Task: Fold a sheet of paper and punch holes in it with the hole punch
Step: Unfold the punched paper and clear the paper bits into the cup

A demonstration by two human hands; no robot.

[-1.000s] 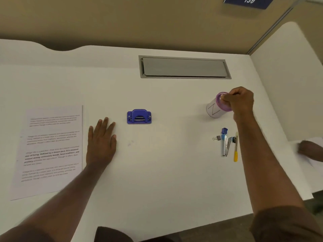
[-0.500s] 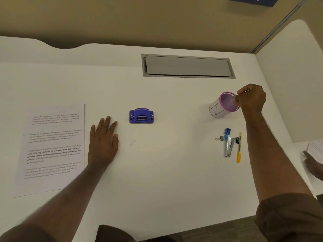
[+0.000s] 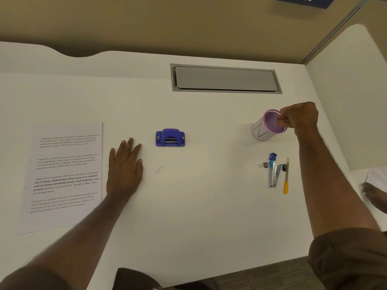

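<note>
**Stock on desk: paper and punch, both untouched**

Sheet of paper [image 3: 65, 174]: desk [image 3: 199, 206] left, flat; likely light, limp; lift by an edge. Hole punch [image 3: 170, 137]: centre; likely rigid, heavier; grip its sides. Left hand [image 3: 125, 166]: flat, holding nothing. Right hand [image 3: 299, 119]: pinching pen cup [image 3: 265, 129] rim

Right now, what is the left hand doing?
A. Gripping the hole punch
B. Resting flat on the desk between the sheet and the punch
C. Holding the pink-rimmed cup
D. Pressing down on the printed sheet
B: the left hand lies flat, fingers straight, on the bare desk, to the right of the printed sheet and short of the hole punch, touching neither.
</note>
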